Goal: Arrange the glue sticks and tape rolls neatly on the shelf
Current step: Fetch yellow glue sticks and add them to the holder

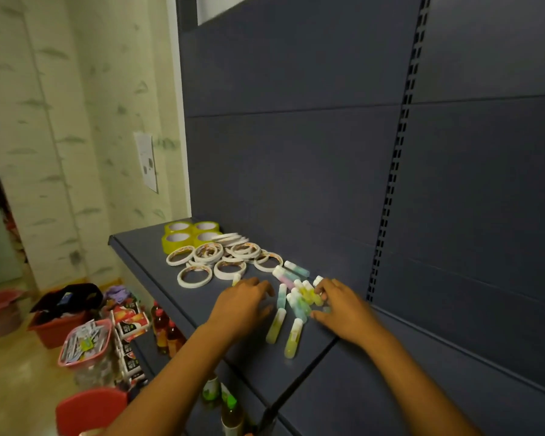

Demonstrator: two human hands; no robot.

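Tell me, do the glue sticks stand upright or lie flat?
Flat: the glue sticks lie on their sides on the shelf, pointing different ways.

Dark blue-grey back panel point(296, 136) fills most of the view, with a slotted upright point(397, 146) running down it. On the left is a pale wall point(44, 121) with a leafy bamboo print and a white switch plate point(146, 161). The floor point(16, 382) below is beige, crowded with red bins point(57, 328) and bottles point(164, 332).
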